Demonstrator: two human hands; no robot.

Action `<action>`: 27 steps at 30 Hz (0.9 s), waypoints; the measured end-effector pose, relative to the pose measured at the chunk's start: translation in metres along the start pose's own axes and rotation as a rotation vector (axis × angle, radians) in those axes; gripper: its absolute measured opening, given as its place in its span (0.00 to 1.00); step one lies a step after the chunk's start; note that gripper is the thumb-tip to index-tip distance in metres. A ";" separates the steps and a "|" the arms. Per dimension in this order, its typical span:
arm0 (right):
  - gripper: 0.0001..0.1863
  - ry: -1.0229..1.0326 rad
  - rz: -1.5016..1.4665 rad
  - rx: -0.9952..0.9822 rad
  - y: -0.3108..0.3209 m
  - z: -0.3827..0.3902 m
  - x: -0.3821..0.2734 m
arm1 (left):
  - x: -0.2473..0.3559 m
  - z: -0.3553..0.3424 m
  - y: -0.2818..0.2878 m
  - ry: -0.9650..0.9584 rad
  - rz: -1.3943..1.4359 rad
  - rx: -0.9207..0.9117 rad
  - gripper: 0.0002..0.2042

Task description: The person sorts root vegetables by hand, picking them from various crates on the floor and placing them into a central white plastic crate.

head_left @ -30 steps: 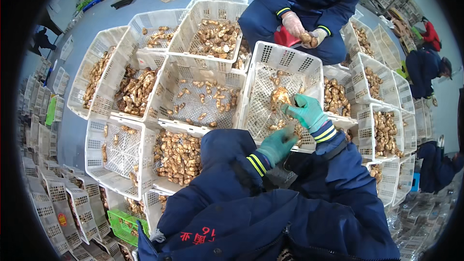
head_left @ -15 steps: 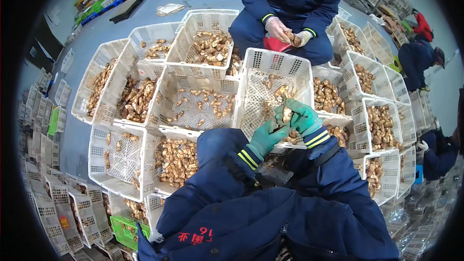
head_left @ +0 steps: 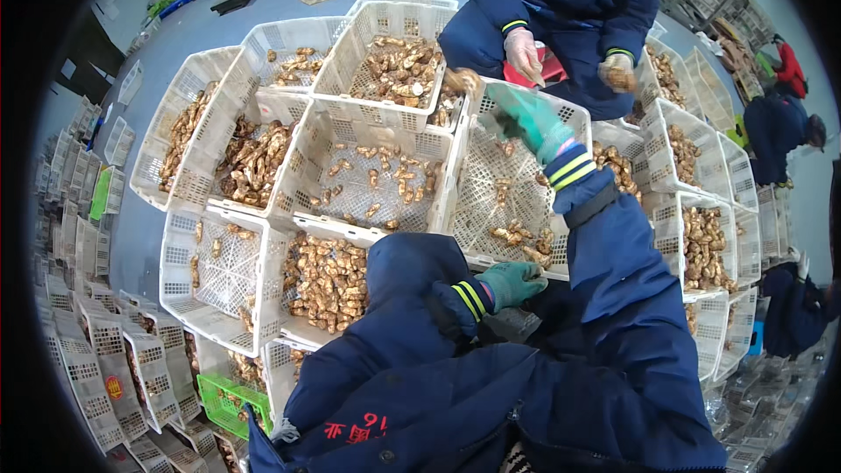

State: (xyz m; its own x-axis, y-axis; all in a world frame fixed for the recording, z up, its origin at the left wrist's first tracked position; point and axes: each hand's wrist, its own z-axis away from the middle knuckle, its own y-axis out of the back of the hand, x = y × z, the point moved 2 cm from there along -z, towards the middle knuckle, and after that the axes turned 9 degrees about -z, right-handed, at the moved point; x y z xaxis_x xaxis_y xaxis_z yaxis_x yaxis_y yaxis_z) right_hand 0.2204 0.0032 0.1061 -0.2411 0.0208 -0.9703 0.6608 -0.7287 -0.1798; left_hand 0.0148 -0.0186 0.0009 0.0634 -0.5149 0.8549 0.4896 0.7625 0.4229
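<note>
My right hand, in a green glove, reaches out over the far end of a white crate in front of me. It is smeared by motion. A blurred brown mushroom shows just beyond its fingertips, above the crate's far left corner; whether the fingers touch it I cannot tell. Several mushrooms lie on that crate's mesh floor, mostly at its near end. My left hand, also green-gloved, stays low by the crate's near edge with its fingers curled; what they hold, if anything, is hidden.
Left of that crate stands another white crate with scattered mushrooms. Fuller crates surround me. Across from me a co-worker squats, one gloved hand lowered, the other around a mushroom. More people work at far right.
My hands have parted: the right swung forward and up over the crate, the left drew back toward my lap. The mushroom between them is gone from there. The co-worker's hands also moved apart.
</note>
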 end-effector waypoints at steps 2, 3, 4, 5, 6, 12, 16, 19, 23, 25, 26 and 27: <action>0.17 -0.017 0.080 0.075 -0.004 0.005 -0.015 | 0.001 -0.005 0.001 0.026 -0.003 -0.047 0.21; 0.17 0.272 0.532 -0.017 0.027 0.004 0.007 | 0.001 -0.003 0.001 0.052 0.002 -0.050 0.21; 0.15 -0.015 0.401 0.069 0.044 0.010 0.027 | 0.005 0.001 0.003 0.080 0.012 -0.063 0.23; 0.13 0.088 0.678 -0.026 0.061 0.022 0.044 | 0.016 0.005 0.008 0.153 0.017 -0.140 0.24; 0.12 0.104 0.964 -0.100 0.078 0.036 0.064 | 0.005 -0.003 -0.004 0.016 -0.113 -0.106 0.23; 0.18 -0.522 1.267 -0.148 0.099 0.091 0.160 | 0.019 0.003 -0.007 -0.012 -0.314 -0.472 0.22; 0.21 -0.551 1.230 -0.086 0.091 0.081 0.183 | 0.004 -0.005 -0.016 -0.016 -0.312 -0.422 0.22; 0.26 -0.721 1.441 -0.335 0.086 0.072 0.196 | 0.000 -0.008 -0.019 0.005 -0.331 -0.403 0.21; 0.22 -0.834 1.545 -0.262 0.106 0.073 0.257 | 0.005 -0.006 -0.010 0.026 -0.301 -0.367 0.22; 0.21 -0.716 1.546 -0.263 0.110 0.068 0.264 | 0.007 -0.006 -0.008 0.050 -0.292 -0.331 0.21; 0.21 -0.599 1.546 -0.263 0.108 0.065 0.260 | 0.005 -0.007 -0.009 0.049 -0.288 -0.330 0.21; 0.20 -0.741 1.369 -0.117 0.111 0.064 0.258 | 0.001 -0.008 -0.013 0.036 -0.283 -0.301 0.20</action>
State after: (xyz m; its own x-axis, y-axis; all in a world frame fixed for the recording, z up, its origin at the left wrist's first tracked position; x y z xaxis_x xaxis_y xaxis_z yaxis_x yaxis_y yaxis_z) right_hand 0.1864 -0.1164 -0.1535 0.3078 -0.9447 -0.1128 0.7034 0.1461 0.6957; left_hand 0.0155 -0.0318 -0.0058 -0.0820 -0.7053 0.7042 0.7241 0.4433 0.5283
